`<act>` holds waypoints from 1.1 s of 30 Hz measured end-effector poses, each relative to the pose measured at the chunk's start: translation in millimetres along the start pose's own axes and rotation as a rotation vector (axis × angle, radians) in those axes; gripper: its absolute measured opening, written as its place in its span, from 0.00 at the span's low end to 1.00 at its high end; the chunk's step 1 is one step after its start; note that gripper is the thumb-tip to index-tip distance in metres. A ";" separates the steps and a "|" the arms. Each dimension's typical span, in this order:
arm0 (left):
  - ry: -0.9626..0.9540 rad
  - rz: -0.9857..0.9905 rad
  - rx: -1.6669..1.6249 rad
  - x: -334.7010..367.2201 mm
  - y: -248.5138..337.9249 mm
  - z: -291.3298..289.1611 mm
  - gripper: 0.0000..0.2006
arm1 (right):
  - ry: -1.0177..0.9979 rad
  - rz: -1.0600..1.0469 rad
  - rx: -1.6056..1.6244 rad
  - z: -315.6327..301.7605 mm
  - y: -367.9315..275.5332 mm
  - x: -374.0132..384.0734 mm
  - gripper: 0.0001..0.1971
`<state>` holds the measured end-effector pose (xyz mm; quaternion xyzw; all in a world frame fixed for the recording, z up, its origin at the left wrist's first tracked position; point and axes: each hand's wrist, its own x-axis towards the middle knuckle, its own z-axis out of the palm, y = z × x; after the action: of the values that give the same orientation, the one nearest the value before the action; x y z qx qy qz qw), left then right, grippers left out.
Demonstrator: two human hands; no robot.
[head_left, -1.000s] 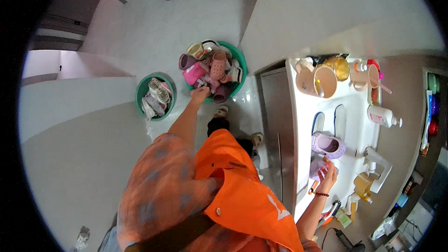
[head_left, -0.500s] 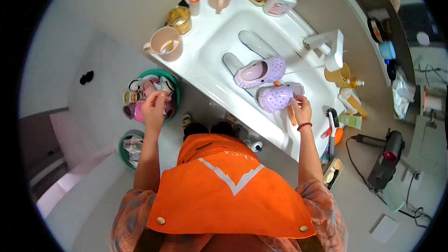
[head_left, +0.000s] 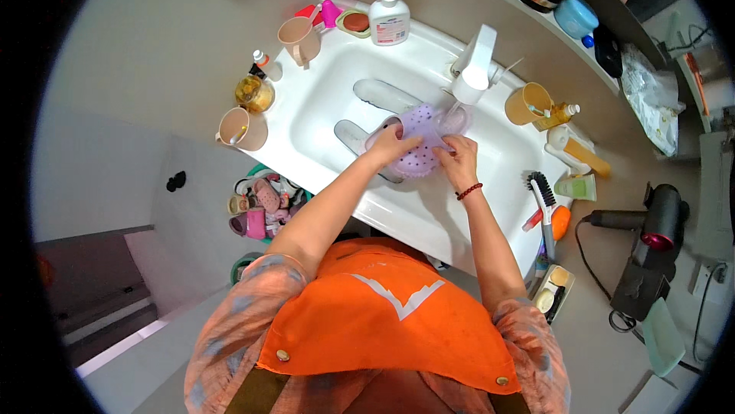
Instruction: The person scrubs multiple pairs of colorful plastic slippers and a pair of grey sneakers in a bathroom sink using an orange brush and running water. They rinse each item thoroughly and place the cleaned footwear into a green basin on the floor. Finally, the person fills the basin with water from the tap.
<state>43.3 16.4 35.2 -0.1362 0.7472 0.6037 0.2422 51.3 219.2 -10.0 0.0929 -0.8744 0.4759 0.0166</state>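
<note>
Seen from the head camera, both hands met over the white sink (head_left: 321,100), under the white faucet (head_left: 476,65). The left hand (head_left: 389,146) gripped the lilac perforated clog (head_left: 423,138) at its left side, fingers wrapped over the edge and closed on the shoe. The right hand (head_left: 458,160), wearing a dark red bead bracelet (head_left: 468,192) at the wrist, pressed on the clog's right side with its fingers curled narrowly against the upper; whether they pinched it or merely rested on it could not be told. The clog lay inside the basin, just below the faucet spout. Two grey insoles (head_left: 383,94) lay in the basin to the left of the clog, one partly hidden beneath the left hand. On the sink's rim stood a soap dispenser bottle (head_left: 389,16), a beige cup (head_left: 298,35), another beige cup (head_left: 243,129) and a yellow mug (head_left: 527,104). A scrubbing brush (head_left: 545,199) lay on the right rim, near the right forearm. On the floor below the sink's left side stood a green basin of shoes (head_left: 260,203). A black hair dryer (head_left: 651,226) rested at the far right.
</note>
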 end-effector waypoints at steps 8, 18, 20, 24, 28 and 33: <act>-0.271 -0.197 -0.693 -5.1 -29.6 -2.9 0.36 | -0.046 0.096 0.490 10.1 13.1 10.1 0.15; -0.377 -0.275 -1.042 -23.7 -26.2 4.9 0.30 | 0.034 0.370 0.662 7.9 21.8 3.6 0.26; -0.320 -0.250 -0.937 -18.8 -25.2 2.5 0.29 | -0.060 0.392 0.194 -2.4 36.6 -7.6 0.27; -0.269 -0.229 -0.756 -10.3 -22.7 -4.9 0.31 | -0.404 0.432 -0.594 -0.7 59.7 -41.3 0.22; -0.172 -0.171 -0.574 -19.7 -1.7 -3.3 0.34 | -0.382 0.497 -0.513 -8.4 62.2 -53.0 0.16; -0.036 -0.033 -0.420 -8.7 -28.8 8.4 0.34 | -0.109 0.466 -0.312 -59.9 44.7 -72.5 0.15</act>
<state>66.6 17.0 14.4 -0.1851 0.5982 0.7444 0.2318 111.0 303.6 -22.9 -0.0891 -0.9344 0.3209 -0.1261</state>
